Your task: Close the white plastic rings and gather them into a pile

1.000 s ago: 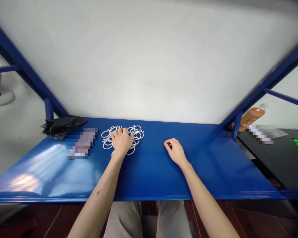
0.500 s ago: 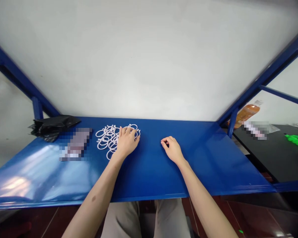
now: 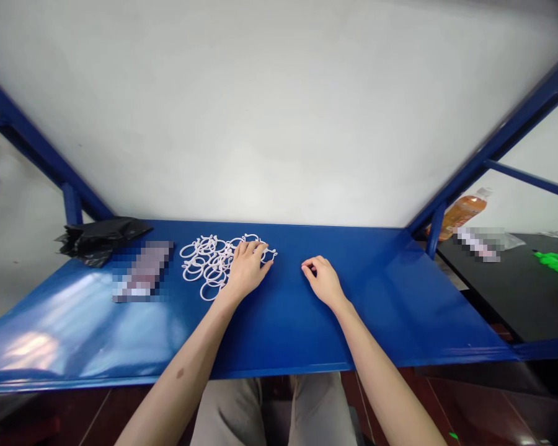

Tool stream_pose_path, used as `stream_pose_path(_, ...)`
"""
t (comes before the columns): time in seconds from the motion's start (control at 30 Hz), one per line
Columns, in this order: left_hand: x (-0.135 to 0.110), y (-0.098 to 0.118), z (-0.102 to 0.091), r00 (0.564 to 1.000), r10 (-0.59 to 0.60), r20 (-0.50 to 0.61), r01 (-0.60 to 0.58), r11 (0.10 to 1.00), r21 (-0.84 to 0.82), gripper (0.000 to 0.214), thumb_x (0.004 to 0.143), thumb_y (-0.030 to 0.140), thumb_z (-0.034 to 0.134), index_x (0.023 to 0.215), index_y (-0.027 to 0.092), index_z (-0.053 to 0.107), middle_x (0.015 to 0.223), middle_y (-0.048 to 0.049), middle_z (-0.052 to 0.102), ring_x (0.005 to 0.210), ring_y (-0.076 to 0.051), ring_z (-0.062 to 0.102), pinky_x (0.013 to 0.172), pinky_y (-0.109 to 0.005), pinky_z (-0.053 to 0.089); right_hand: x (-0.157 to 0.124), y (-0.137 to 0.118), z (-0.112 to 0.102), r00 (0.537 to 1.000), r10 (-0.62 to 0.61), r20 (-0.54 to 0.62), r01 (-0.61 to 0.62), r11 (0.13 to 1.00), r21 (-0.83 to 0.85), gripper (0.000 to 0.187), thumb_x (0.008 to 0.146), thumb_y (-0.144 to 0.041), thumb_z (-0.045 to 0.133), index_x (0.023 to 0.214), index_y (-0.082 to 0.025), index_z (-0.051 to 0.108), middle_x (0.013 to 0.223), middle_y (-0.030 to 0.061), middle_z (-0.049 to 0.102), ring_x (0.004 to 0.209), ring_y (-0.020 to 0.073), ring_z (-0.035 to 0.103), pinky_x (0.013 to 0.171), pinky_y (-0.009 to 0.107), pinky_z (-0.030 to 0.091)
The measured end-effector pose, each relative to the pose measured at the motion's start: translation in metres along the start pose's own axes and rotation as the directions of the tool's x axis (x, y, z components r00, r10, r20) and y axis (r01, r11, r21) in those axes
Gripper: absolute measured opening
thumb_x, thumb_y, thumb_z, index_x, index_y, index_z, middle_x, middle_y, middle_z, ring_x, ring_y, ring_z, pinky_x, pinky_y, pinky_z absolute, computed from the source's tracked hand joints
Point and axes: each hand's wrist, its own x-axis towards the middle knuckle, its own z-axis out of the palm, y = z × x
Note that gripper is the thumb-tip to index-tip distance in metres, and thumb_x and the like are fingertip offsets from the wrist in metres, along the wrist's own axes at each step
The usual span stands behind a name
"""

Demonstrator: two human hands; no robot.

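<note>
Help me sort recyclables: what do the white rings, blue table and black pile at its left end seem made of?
White rings: likely moulded plastic, thin, uniform, matte. Blue table: probably painted metal, glossy, mirroring light. Black pile: seemingly thin plastic film or bags, crumpled with shiny creases; hard to confirm.

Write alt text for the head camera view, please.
A person's left hand rests flat on a pile of white plastic rings on a blue table; the right hand lies curled nearby. Crumpled black bags sit far left.

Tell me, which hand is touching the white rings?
The left hand, flat on the white rings; the right hand rests curled on the blue table.
</note>
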Motion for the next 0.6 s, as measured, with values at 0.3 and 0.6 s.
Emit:
stream_pose_path(0.3,-0.001,-0.010,0.004,0.996,-0.088,0.015,0.086,0.991,0.101,0.027,0.095,0.027,0.049,0.109,0.023,0.072,0.108,-0.0114,0.071,0.109,-0.034,0.056,0.105,-0.049,0.039,0.000,0.000,0.001,1.000,0.001,-0.001,-0.001,1.000,0.003,0.014,0.097,-0.026,0.053,0.092,-0.024,0.066,0.097,0.0041,0.068,0.092,0.0214,0.062,0.092,0.040,0.048)
stream_pose_path(0.6,0.004,-0.006,-0.007,0.975,-0.211,-0.075,0.215,0.975,0.050,0.029,0.098,0.036,0.045,0.091,0.023,0.070,0.097,-0.0087,0.074,0.102,-0.032,0.058,0.090,-0.045,0.042,0.000,-0.003,-0.001,1.000,0.016,0.010,-0.016,1.000,-0.004,0.014,0.098,-0.026,0.053,0.092,-0.024,0.066,0.098,0.0045,0.068,0.094,0.0217,0.061,0.092,0.039,0.047)
